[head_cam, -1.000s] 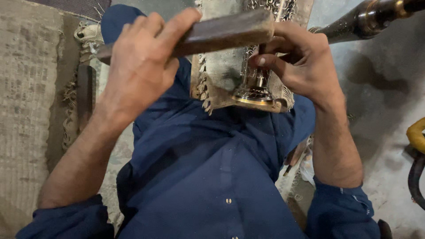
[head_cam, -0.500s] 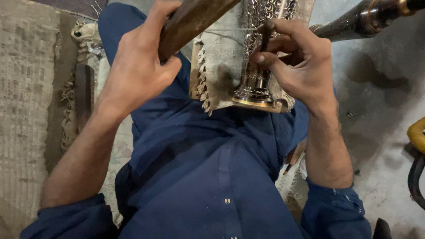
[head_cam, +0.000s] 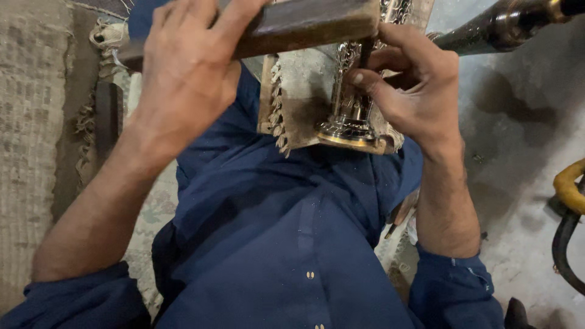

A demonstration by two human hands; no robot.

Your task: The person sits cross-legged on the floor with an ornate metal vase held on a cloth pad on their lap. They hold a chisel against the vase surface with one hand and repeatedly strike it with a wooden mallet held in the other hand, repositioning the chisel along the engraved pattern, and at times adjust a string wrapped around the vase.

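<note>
A coarse woven beige mat covers the floor at the far left, with a dark flat bar lying along its frayed edge. The left hand is clenched around a dark brown wooden block, held level across the top of the view. Just right of it, the shiny engraved metal vase-like piece lies on a fringed cloth pad on the blue-clad lap, its round foot toward the body. The right hand pinches a thin dark metal punch against the piece, under the block's end. A dark metal pipe and a yellow hose lie on the grey floor at right.
</note>
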